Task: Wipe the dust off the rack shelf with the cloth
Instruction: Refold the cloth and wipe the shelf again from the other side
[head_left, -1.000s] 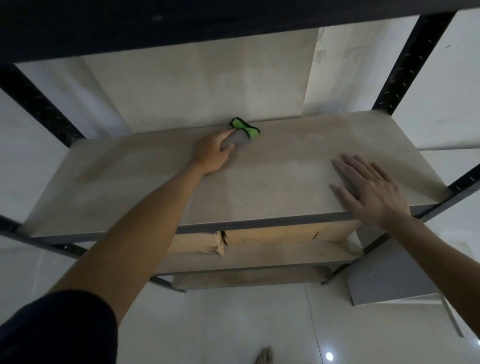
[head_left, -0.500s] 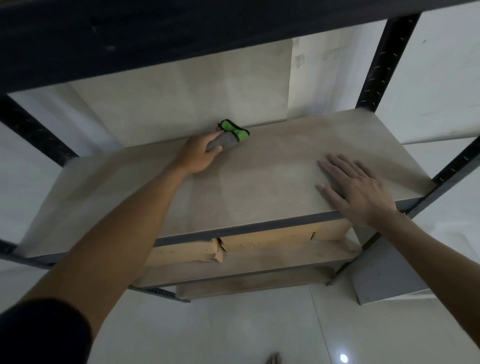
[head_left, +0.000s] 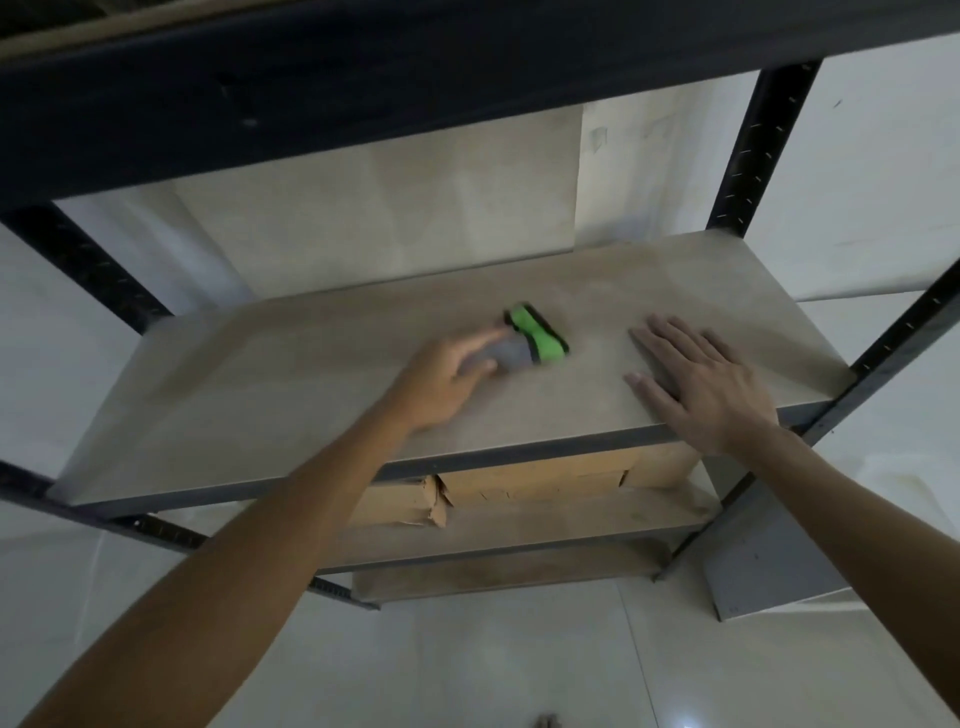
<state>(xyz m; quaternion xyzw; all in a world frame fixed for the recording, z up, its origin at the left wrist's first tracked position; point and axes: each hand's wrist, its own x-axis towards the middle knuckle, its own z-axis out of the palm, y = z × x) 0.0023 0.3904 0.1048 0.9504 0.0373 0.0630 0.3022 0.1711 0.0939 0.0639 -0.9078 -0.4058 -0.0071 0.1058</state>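
Head view: left hand (head_left: 441, 382) presses cloth (head_left: 527, 345) flat; right hand (head_left: 701, 382) splayed on shelf (head_left: 311, 374).

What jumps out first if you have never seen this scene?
The bright green and grey cloth stands out mid-shelf, pressed to the pale wooden shelf by the blurred left hand. To its right, the right hand lies flat with fingers spread near the shelf's front edge. Below, brown cardboard sits on the next shelf down.
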